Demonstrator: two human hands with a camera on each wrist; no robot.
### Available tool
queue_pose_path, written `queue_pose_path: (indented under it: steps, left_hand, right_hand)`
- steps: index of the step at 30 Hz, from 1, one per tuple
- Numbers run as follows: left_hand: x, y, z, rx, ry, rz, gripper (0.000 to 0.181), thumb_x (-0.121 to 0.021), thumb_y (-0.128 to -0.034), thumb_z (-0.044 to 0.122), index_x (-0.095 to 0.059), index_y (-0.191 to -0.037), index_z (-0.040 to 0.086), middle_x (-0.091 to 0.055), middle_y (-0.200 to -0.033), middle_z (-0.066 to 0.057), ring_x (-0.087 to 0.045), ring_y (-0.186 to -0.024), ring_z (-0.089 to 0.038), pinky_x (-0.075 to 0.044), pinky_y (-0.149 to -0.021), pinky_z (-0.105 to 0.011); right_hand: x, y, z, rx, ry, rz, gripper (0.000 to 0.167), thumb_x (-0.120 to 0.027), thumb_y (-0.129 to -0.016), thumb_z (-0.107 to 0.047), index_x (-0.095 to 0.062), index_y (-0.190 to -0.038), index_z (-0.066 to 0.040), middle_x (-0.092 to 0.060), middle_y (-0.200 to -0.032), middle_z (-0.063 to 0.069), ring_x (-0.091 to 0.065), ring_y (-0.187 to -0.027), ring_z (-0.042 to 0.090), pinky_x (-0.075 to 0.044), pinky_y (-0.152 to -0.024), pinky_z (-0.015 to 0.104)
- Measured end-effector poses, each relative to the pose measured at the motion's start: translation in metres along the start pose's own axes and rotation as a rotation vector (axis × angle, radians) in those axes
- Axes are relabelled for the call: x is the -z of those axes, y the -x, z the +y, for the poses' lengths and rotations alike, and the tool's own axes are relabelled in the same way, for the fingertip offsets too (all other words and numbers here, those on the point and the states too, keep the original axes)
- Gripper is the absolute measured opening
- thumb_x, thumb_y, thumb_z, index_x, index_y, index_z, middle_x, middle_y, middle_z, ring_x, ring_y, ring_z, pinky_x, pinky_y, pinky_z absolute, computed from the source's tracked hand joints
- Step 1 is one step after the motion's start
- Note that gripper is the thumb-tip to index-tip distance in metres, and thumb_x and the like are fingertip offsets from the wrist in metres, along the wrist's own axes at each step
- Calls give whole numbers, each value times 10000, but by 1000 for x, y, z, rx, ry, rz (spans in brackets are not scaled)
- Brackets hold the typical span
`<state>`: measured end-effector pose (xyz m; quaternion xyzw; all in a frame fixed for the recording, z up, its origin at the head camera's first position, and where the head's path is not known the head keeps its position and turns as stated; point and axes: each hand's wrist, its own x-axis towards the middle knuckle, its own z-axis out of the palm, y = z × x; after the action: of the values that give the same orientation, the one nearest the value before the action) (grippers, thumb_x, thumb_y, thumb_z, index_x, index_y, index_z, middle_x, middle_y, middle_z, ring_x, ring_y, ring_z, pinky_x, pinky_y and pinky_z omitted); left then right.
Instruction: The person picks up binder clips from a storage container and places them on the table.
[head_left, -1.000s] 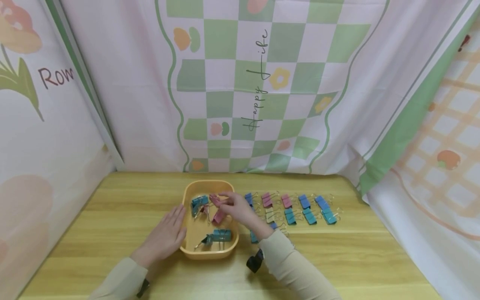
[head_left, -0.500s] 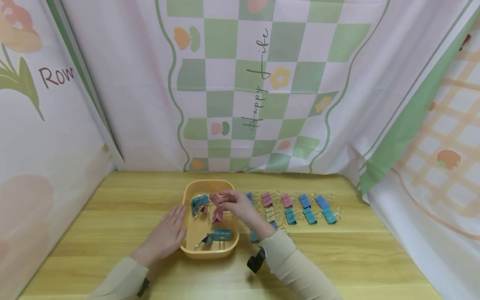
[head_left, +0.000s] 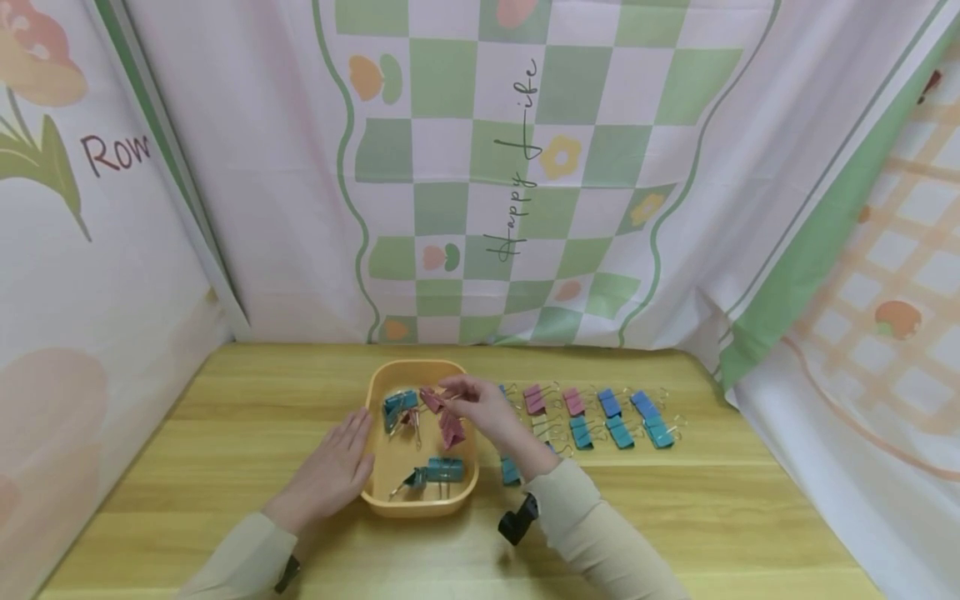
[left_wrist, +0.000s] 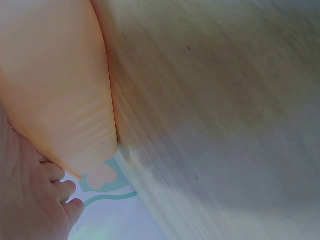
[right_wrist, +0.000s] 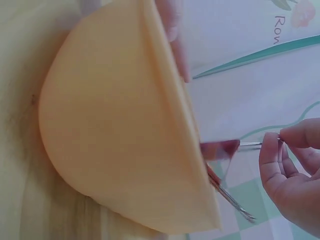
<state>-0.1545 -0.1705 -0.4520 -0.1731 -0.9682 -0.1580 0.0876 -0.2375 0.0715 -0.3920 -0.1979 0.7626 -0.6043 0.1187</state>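
Note:
My right hand (head_left: 483,410) pinches the wire handle of a pink binder clip (head_left: 452,430) over the right side of an orange plastic basket (head_left: 420,510). In the right wrist view, that clip (right_wrist: 220,149) shows just past the rim, its silver handle between thumb and finger. My left hand (head_left: 322,471) rests its straight fingers against the basket's left rim. Inside lie another pink clip (head_left: 430,399), teal clips near the back (head_left: 401,403) and a teal clip (head_left: 446,469) near the front. The left wrist view shows the basket wall (left_wrist: 55,75) and my left fingers.
Right of the basket, several binder clips stand in rows on the wooden table (head_left: 660,525), among them a pink clip (head_left: 534,398), a blue clip (head_left: 608,403) and a teal clip (head_left: 658,432). My right forearm partly hides the nearest ones. A patterned curtain (head_left: 502,192) hangs behind.
My right hand has shifted slightly right and back, and the pink clip it pinches has swung up and right from among the others. My left hand and the basket have stayed put.

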Motion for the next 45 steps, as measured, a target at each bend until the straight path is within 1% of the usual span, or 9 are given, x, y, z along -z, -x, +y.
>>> queue_pose_path:
  steps: [5, 10, 13, 19, 27, 31, 34, 39, 45]
  left_hand:
    - [-1, 0, 0, -2, -5, 3, 555, -397, -974, 216, -234, -1405, -92, -182, -1474, -218, -193, -1338, -367, -179, -1076, -475]
    - [0, 0, 0, -13, -3, 12, 550, -394, -974, 212, -239, -1402, -96, -196, -1469, -227, -199, -1335, -370, -187, -1073, -483]
    - [0, 0, 0, -14, -1, 12, 550, -396, -973, 209, -239, -1402, -97, -188, -1470, -224, -191, -1338, -365, -189, -1073, -484]
    - [2, 0, 1, -11, -6, 0, 552, -402, -971, 206, -241, -1398, -104, -194, -1465, -237, -193, -1336, -370, -183, -1076, -479]
    - [2, 0, 2, -13, -7, 5, 547, -396, -972, 203, -244, -1394, -111, -195, -1463, -243, -199, -1331, -381, -179, -1076, -483]
    - [3, 0, 2, -7, -16, -7, 552, -394, -974, 212, -240, -1398, -105, -179, -1469, -232, -192, -1335, -374, -165, -1080, -477]
    - [2, -1, 2, -8, -21, -7, 554, -396, -972, 214, -242, -1398, -105, -179, -1469, -231, -192, -1335, -374, -160, -1080, -479]
    - [3, -1, 3, -7, -25, -3, 551, -394, -973, 213, -245, -1396, -106, -190, -1465, -237, -201, -1331, -380, -165, -1079, -484]
    - [2, -1, 2, -8, -24, 0, 547, -385, -972, 210, -246, -1396, -106, -203, -1462, -243, -203, -1329, -386, -171, -1077, -490]
  right_hand:
    - [8, 0, 5, 19, 9, 25, 319, -550, -871, 23, -560, -1190, 36, -574, -1050, 122, -559, -888, 193, -503, -780, 319]
    - [17, 6, 0, 8, 18, 41, 331, -583, -868, -11, -567, -1198, 7, -577, -1045, 100, -562, -910, 203, -500, -804, 319]
    - [23, 5, 6, 5, 13, 47, 358, -606, -859, -21, -560, -1213, 0, -576, -1047, 115, -563, -918, 206, -500, -809, 313]
    - [33, 9, 8, 8, -19, 59, 386, -580, -850, 30, -528, -1233, 44, -541, -1064, 215, -560, -913, 216, -507, -803, 313]
    - [51, 17, 9, 17, -43, 112, 356, -523, -860, 79, -527, -1215, 52, -536, -1032, 191, -570, -912, 256, -512, -792, 328]
    - [61, 25, 8, -5, -33, 140, 359, -535, -872, 44, -530, -1230, 13, -529, -1072, 213, -554, -963, 277, -495, -825, 339]
    - [68, 30, 8, -15, -23, 165, 368, -542, -868, 22, -529, -1236, -4, -533, -1067, 189, -549, -974, 289, -489, -837, 364]
    - [80, 35, 12, -11, 10, 214, 349, -525, -883, 7, -524, -1232, 11, -542, -1023, 134, -553, -929, 262, -502, -792, 365]
    - [92, 41, 11, -32, -15, 227, 390, -513, -887, -1, -477, -1275, 13, -532, -1088, 225, -579, -910, 307, -500, -804, 398]
